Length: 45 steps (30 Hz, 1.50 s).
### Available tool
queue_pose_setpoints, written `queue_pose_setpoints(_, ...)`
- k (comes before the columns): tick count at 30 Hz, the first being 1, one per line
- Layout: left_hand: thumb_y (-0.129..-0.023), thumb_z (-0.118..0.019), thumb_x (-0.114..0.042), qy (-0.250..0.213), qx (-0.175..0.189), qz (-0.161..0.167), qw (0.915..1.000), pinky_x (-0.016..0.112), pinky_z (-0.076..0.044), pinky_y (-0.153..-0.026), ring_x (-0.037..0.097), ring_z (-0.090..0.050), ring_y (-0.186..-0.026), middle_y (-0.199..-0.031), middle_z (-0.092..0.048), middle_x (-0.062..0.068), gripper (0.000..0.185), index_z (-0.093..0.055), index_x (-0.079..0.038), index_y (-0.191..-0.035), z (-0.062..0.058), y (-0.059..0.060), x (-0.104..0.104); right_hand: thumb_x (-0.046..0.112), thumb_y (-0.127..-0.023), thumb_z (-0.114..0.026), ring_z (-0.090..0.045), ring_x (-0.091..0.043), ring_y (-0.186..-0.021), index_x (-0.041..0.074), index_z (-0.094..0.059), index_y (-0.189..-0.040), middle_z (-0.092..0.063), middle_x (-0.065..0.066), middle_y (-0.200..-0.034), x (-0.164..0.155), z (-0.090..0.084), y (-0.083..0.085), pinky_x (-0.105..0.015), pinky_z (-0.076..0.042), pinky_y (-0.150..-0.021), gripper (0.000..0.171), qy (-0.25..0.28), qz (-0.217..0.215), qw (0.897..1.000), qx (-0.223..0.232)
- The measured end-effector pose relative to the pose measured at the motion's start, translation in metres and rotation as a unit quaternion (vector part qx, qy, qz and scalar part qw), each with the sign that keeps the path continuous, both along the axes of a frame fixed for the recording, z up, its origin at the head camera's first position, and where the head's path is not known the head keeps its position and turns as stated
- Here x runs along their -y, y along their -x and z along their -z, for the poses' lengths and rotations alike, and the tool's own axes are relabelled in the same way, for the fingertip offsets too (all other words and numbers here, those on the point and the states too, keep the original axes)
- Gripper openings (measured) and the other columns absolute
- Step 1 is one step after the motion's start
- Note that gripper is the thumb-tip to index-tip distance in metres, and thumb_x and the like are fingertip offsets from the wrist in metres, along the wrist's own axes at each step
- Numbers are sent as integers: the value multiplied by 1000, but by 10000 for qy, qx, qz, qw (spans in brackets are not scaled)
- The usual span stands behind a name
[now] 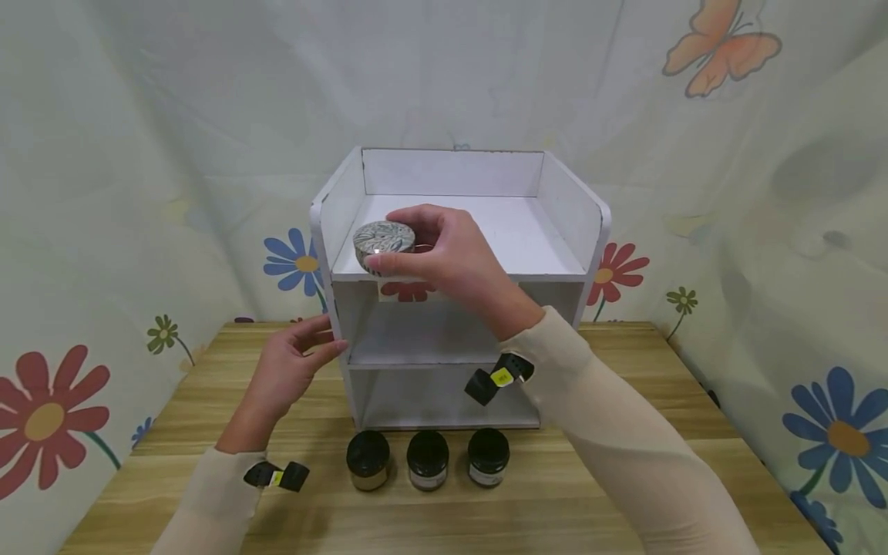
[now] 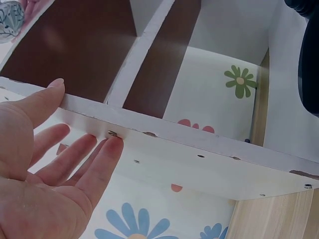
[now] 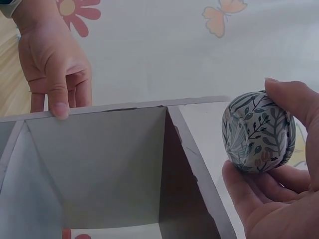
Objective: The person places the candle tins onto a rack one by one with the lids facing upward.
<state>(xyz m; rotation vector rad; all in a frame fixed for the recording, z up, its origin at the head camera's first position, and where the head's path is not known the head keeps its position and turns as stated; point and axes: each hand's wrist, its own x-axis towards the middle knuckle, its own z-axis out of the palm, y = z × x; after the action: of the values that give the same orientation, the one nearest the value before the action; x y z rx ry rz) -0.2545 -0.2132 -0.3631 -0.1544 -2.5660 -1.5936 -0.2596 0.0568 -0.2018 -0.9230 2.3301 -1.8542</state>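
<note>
A white three-tier shelf [image 1: 458, 231] is seen standing on a wooden counter [image 1: 624, 478], with flowered cloth hung behind. A small round tin [image 1: 384, 243] with a leaf pattern is pinched between the thumb and fingers of the right hand [image 1: 451, 258], at the near left corner of the top tier; whether it touches the board cannot be told. The left hand [image 1: 287, 370] is held relaxed, fingers straight, with its fingertips laid against the shelf's left side panel, seemingly to steady it. Three dark-lidded jars [image 1: 428, 459] are lined up on the counter just near of the shelf, untouched.

The step in hand is judged to be the handling of the tin at the top tier, either being set down or lifted. If set down, a level lowering and a clean release would be called for, with the shelf kept braced.
</note>
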Motion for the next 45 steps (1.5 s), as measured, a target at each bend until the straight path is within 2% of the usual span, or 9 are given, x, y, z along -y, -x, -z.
queue_pose_setpoints(1,-91,-74,-51,-11,-22,8,10000,58,-51,-106,35,-56,-137,-151,-56,7,65,-55,-26,-149,0,0,0,28,-83,-87,-78,-31,-80,12,-61,-137,-74,-7,-110,0,-2,0,-37,-63,-61,61,-27,31,10000,-2)
queue_pose_setpoints(4,-91,-74,-51,-30,-89,26,10000,57,-53,-105,34,-57,-135,-151,-56,6,65,-56,-26,-148,1,1,-1,32,-82,-88,-77,-26,-88,14,-62,-136,-74,-4,-109,1,-6,2,-38,-63,-63,62,-231,237,9994,-142)
queue_pose_setpoints(8,-92,-74,-50,-47,-119,35,9999,56,-54,-104,34,-58,-134,-150,-57,6,63,-57,-26,-148,2,0,0,36,-81,-88,-71,-16,-100,15,-62,-137,-74,0,-113,4,-10,5,-35,-63,-78,66,-532,456,9973,-237)
queue_pose_setpoints(12,-92,-73,-50,-35,-76,9,10000,57,-53,-105,34,-57,-135,-150,-57,6,63,-57,-28,-148,2,0,1,38,-80,-88,-70,-14,-100,15,-63,-137,-74,1,-114,9,-13,8,-32,-59,-89,67,-747,507,9956,-239)
queue_pose_setpoints(22,-92,-73,-48,-27,-145,41,9999,56,-53,-104,33,-58,-134,-150,-57,5,61,-57,-28,-148,4,1,1,40,-81,-88,-68,-13,-102,17,-62,-140,-73,2,-118,18,-18,18,-32,-57,-92,69,-1183,806,9896,-117)
queue_pose_setpoints(35,-93,-73,-47,51,-179,-3,9998,56,-54,-104,34,-59,-133,-149,-58,7,62,-57,-24,-148,3,0,0,40,-81,-87,-67,-14,-105,18,-62,-141,-71,1,-122,19,-21,28,-31,-57,-93,69,-1303,941,9870,-50)
queue_pose_setpoints(45,-93,-73,-47,5,-158,13,9999,57,-53,-105,35,-58,-134,-149,-57,8,62,-56,-24,-148,2,0,0,43,-79,-88,-66,-14,-104,19,-64,-137,-72,4,-118,23,-22,32,-31,-56,-92,67,-1358,1046,9852,41)
